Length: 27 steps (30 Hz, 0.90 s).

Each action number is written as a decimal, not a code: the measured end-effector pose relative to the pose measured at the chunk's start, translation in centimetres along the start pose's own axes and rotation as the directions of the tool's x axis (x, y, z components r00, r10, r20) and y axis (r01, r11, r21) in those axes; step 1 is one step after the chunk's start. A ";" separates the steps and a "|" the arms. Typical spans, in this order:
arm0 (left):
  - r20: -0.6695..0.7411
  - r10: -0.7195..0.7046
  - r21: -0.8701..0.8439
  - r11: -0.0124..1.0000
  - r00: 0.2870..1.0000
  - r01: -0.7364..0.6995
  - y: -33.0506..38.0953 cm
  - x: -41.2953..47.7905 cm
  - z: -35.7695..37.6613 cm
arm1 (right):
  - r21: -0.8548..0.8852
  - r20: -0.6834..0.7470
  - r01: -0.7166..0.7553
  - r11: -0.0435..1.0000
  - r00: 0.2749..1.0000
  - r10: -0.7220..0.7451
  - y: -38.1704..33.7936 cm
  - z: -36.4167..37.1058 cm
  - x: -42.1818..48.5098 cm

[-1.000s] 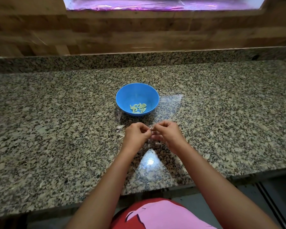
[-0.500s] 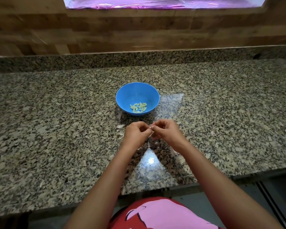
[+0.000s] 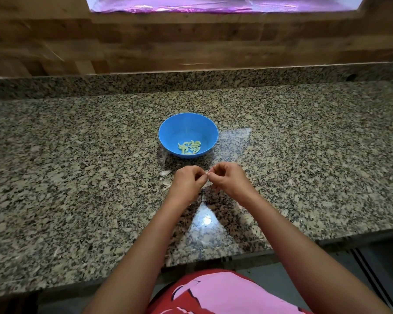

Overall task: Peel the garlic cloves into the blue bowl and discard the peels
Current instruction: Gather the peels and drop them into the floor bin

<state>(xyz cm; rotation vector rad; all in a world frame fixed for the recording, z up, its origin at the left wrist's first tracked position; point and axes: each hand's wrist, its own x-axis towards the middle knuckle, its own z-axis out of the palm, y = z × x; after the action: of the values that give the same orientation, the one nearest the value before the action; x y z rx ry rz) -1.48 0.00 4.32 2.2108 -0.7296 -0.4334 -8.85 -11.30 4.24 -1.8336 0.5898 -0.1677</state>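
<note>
There, just above the counter, the left hand (image 3: 187, 183) and the right hand (image 3: 228, 180) met fingertip to fingertip, both with fingers curled in and pinching a garlic clove (image 3: 207, 172) between them. Only a small pale sliver of the clove showed at the point where the thumbs and forefingers came together, too little to tell how much skin was on it. Both forearms reached in from the near edge and converged towards the middle. Just left of the left hand, a few pale peels (image 3: 165, 173) lay loose on the speckled granite countertop (image 3: 77, 155), one nearer the bowl and others close by the knuckles. Beyond the hands, near but apart from them, stood the blue bowl (image 3: 188, 125), upright, with a small heap of peeled cloves (image 3: 189, 147) gathered at its bottom on the near side. A bright glare lay on the stone between the forearms. Behind the counter rose a low granite upstand and, above it, a wooden wall (image 3: 191, 41) with a window covered in pinkish-purple film (image 3: 213, 3). At the bottom edge showed a red and pink garment (image 3: 225, 293).
</note>
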 end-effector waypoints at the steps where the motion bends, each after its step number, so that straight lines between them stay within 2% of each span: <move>1: 0.011 0.005 0.009 1.000 1.000 -0.005 0.0 0.0 -0.1 | -0.026 0.014 0.001 1.000 1.000 0.000 -0.1 -0.1 0.0; 4: 0.048 -0.006 -0.012 1.000 0.999 0.006 -0.2 0.1 -0.2 | -0.033 0.047 0.000 0.999 0.999 0.002 0.1 -0.2 0.1; 8: 0.119 -0.095 -0.260 0.958 0.988 0.123 -0.7 0.1 0.0 | 0.027 0.042 -0.011 1.000 0.999 0.010 0.4 0.1 0.1; 12: 0.185 -0.163 -0.463 0.856 0.969 0.232 -0.9 -0.1 0.3 | 0.118 0.038 -0.025 0.993 0.999 0.021 0.6 0.2 0.0; 17: 0.150 -0.160 -0.688 0.692 0.976 0.219 -0.8 -0.3 0.3 | 0.081 0.068 -0.034 0.996 0.997 0.029 0.4 -0.1 0.0; 20: 0.155 -0.157 -0.741 0.634 0.975 0.220 -0.7 -0.3 0.2 | 0.095 0.077 -0.043 0.995 0.996 0.036 0.4 0.0 0.0; 24: 0.161 -0.183 -0.763 0.601 0.970 0.240 -0.2 -0.1 0.5 | 0.221 0.080 -0.075 0.972 0.995 0.059 0.2 0.3 -0.2; 27: 0.221 -0.251 -0.867 0.393 0.943 0.307 0.0 -0.1 0.5 | 0.242 0.084 -0.096 0.966 0.993 0.078 0.2 0.4 -0.4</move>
<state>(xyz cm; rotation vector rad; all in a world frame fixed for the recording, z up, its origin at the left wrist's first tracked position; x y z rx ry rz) -1.78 -0.23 3.97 1.2456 -0.0316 -0.8306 -9.10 -10.87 3.99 -1.5648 0.5704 -0.1082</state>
